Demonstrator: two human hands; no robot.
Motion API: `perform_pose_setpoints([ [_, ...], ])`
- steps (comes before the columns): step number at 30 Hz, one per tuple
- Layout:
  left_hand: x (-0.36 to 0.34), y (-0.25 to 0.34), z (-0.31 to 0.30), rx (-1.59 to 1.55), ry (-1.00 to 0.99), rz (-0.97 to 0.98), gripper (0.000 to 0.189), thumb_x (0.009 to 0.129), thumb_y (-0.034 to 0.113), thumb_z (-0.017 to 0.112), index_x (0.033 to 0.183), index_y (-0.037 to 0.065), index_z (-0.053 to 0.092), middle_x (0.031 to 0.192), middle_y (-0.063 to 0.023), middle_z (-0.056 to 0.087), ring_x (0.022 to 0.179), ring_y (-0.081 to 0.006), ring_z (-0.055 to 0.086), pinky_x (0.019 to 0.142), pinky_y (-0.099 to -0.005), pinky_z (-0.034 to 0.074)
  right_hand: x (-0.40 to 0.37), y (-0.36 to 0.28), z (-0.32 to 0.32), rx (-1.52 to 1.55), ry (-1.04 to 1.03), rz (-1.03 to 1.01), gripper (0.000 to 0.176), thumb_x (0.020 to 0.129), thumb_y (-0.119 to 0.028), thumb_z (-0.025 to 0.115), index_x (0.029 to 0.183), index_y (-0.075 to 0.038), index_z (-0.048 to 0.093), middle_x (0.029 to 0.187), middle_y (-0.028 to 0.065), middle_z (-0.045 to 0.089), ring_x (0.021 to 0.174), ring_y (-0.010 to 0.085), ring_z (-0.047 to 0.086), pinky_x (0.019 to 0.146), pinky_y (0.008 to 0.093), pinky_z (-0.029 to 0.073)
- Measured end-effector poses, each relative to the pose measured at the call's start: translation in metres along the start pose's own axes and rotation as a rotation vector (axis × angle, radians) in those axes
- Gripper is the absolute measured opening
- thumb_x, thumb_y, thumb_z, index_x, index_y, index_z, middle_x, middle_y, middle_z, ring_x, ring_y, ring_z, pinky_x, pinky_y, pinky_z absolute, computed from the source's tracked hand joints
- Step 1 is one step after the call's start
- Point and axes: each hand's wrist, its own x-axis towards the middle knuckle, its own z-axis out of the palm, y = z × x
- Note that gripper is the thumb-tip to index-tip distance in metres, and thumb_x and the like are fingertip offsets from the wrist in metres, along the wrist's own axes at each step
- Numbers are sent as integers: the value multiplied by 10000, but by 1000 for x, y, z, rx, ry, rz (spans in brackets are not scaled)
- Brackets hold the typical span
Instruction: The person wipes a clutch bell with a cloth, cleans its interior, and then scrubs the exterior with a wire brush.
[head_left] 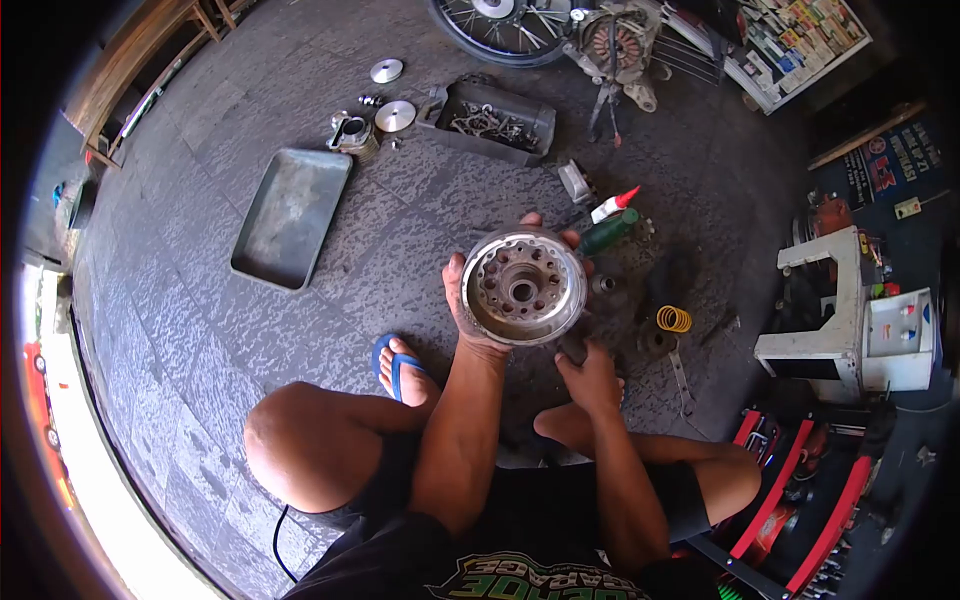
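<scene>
My left hand (463, 310) grips a round metal clutch drum (490, 318) from beneath and around its side, with fingertips showing at the far rim. The drum's open face is turned up, with a ring of holes around a central hub and a shiny inner wall. Just below its right side, my right hand (592, 380) is closed around a dark, rounded handle (573, 348); the far end of that tool is hidden behind the drum. Past the drum lie a green bottle (607, 232) and a white bottle with a red tip (612, 206).
A grey tray (290, 220) rests on the floor at left. Ahead is a dark bin (500, 145) of metal parts, near metal discs (395, 116) and a cylinder block (354, 137). A yellow spring (674, 319) lies at right, by a red-and-black tool rack (800, 500). A wheel (500, 30) stands at the back.
</scene>
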Motion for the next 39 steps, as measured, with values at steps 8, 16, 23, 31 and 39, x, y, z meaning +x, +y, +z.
perform_pose_setpoints([
  [8,2,-2,-3,46,13,3,912,798,672,644,1480,113,415,1465,-291,412,1309,-567,438,1049,-683,414,2,-14,-7,-61,-59,84,333,795,-208,718,1011,40,666,922,252,702,910,437,682,816,468,524],
  [16,5,-3,2,98,113,56,956,809,662,589,1505,42,376,1471,-326,410,1291,-533,481,1048,-622,447,6,8,11,275,-133,197,356,803,-198,739,1069,29,674,901,195,720,891,340,708,811,412,524],
  [23,-2,9,3,162,163,128,936,833,671,544,1492,28,383,1472,-322,416,1308,-494,485,1074,-596,434,16,38,28,43,-3,-18,297,761,-185,714,963,29,668,847,236,689,814,431,672,734,465,515],
  [31,1,17,6,191,123,169,940,828,668,566,1490,26,385,1472,-329,410,1308,-504,479,1073,-604,431,20,77,55,-19,-24,17,381,762,-194,671,1058,45,665,967,283,690,936,449,675,803,462,527],
  [39,-1,21,4,171,132,181,943,832,672,566,1502,39,367,1481,-323,403,1324,-485,471,1072,-602,437,30,45,36,-5,135,13,404,787,-156,651,1127,61,634,1013,283,688,975,425,678,847,441,528],
])
